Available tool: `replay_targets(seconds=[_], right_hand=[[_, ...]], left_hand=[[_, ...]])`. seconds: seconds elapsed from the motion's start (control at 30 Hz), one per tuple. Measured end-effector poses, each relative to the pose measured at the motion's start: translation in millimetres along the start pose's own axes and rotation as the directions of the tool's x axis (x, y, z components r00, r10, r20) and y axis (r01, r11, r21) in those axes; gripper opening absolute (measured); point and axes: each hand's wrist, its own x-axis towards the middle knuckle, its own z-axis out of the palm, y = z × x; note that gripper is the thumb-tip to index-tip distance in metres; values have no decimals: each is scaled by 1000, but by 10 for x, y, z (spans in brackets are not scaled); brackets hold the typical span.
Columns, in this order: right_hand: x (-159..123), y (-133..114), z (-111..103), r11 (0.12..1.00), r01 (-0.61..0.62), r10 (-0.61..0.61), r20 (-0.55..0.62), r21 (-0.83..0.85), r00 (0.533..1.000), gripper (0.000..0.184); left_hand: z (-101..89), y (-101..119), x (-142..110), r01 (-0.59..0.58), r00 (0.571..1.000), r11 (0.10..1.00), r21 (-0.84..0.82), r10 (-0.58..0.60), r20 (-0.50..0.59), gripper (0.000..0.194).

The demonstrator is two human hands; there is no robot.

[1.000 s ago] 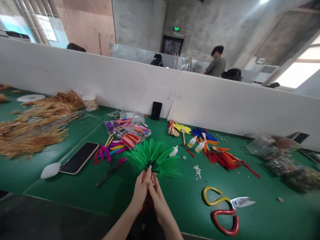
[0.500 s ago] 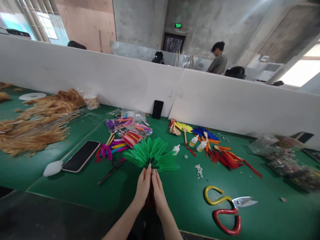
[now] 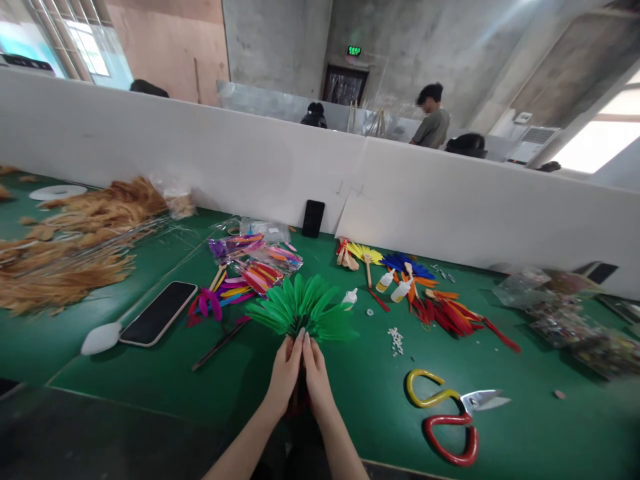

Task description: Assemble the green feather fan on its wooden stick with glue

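A green feather fan [image 3: 303, 307] spreads out in front of me over the table's near part. My left hand [image 3: 284, 373] and my right hand [image 3: 317, 373] are closed side by side around its base, thumbs near the point where the feathers meet. The lower part of the fan is mostly hidden between my palms. Just beyond the feathers on the right stands a small white bottle [image 3: 350, 298]. To the left lies a thin dark tool [image 3: 219, 345], close to loose coloured feathers [image 3: 213, 303].
Scissors [image 3: 457, 410] with yellow and red handles lie at right, blades apart. Small white beads [image 3: 395, 341], glue bottles [image 3: 401, 291] and red feathers [image 3: 450, 315] sit beyond. A phone [image 3: 159, 313] rests at left. A white partition [image 3: 240, 160] borders the table; a person [image 3: 433, 120] stands behind it.
The view has shifted slightly. My right thumb and fingers have edged upward at the fan's base; both hands keep their hold on it.
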Motion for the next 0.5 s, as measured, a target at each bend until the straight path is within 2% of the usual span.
replay_targets(seconds=[0.17,0.5], right_hand=[[31,56,-26,998,-43,45,-51,51,998,57],[12,-76,-10,998,8,-11,50,59,999,47]], left_hand=[[6,10,-10,8,1000,999,-36,-7,28,37],[-6,-1,-35,123,990,987,-103,-114,82,51]])
